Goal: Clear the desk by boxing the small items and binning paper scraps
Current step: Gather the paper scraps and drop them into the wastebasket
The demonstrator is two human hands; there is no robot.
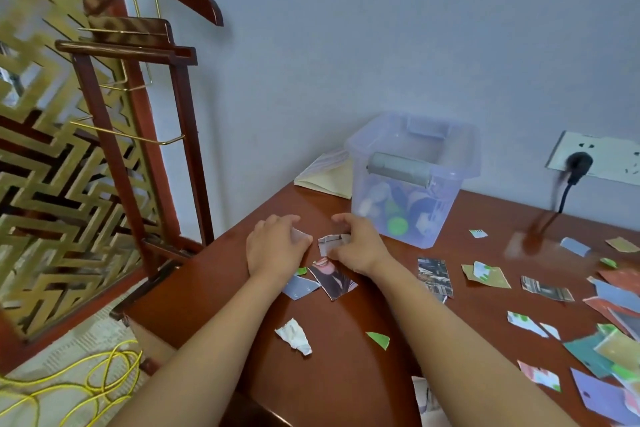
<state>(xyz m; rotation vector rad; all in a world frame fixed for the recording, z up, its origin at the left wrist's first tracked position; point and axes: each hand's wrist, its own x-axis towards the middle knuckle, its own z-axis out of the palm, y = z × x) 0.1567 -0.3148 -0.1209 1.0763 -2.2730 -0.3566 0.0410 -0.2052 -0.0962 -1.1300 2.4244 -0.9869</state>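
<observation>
Paper scraps (333, 242): the one I'm after lies flat on the counter (346, 374) right between my hands, pale with a dark printed patch, just in front of the clear box. My right hand (356, 243) is touching it, fingers curled over its right edge, so that hand is nearer. My left hand (277, 241) sits just beside it on the left, fingers bent down over another small pale bit; I can't tell if that one is actually pinched. The hands are apart, the scrap filling the gap between them.

The scrap's long axis looks roughly left-right, but the picture is too blurred to be sure.

Just toward me from it: a dark photo piece (332, 279), and a grey-blue piece (299, 288) partly under my left wrist. Nearer still, a crumpled white bit (294, 336) and a green sliver (379, 340).

The clear box (412, 177) stands just behind my right hand, small items already in it. Most loose scraps spread well off to the right. No bin in view, so I judge I'm gathering first, right hand leading.
</observation>
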